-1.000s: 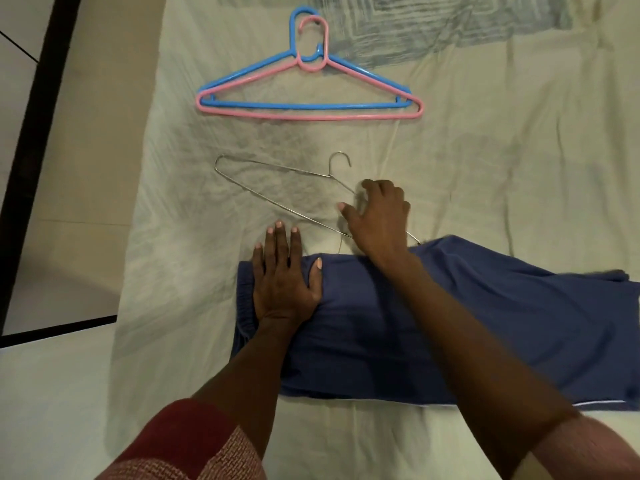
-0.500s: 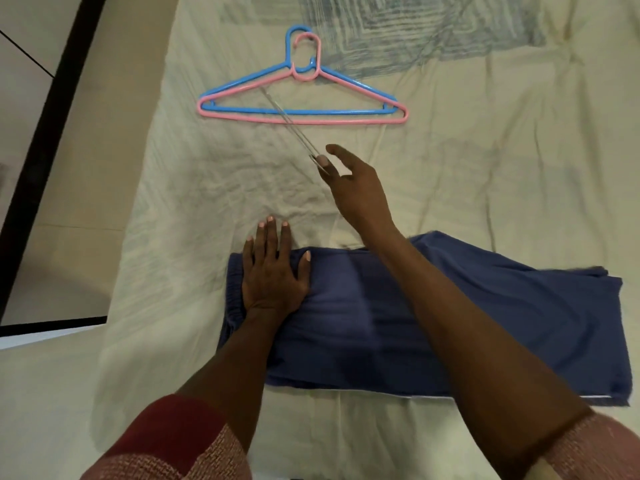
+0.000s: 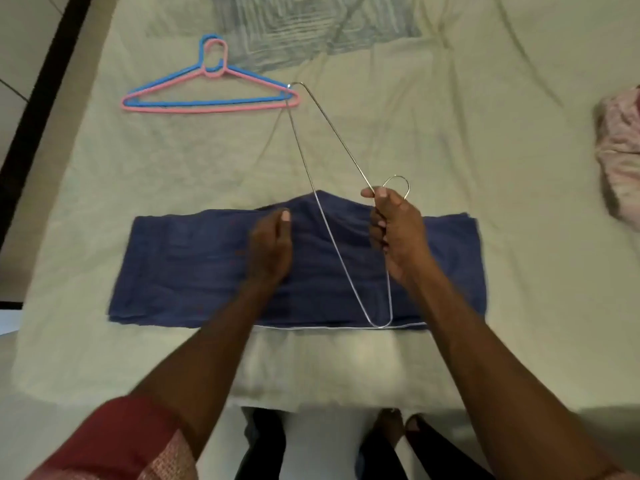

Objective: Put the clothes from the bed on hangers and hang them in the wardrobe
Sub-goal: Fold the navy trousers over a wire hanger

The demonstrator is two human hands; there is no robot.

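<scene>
Right hand (image 3: 398,230) grips wire hanger (image 3: 320,209) at neck, mid-frame; left hand (image 3: 270,247) pinches folded trousers (image 3: 187,265). Should feed lifted fold through the frame squarely.

A: What colour are the folded trousers (image 3: 194,265) in the middle?
B: Dark navy blue, with a thin white line along the near edge.
A: And the hangers at eleven o'clock?
B: A blue hanger (image 3: 180,102) and a pink hanger (image 3: 221,109), stacked. The wire hanger (image 3: 332,244) is plain silver metal.
A: The bed sheet (image 3: 450,140)?
B: Pale cream, with a patch of grey-blue lines at twelve o'clock.
A: Anything at three o'clock?
B: A pink cloth (image 3: 620,157) with a faint pale pattern. The left sleeve (image 3: 114,441) at seven o'clock is dark red with a pinkish textured cuff.
</scene>
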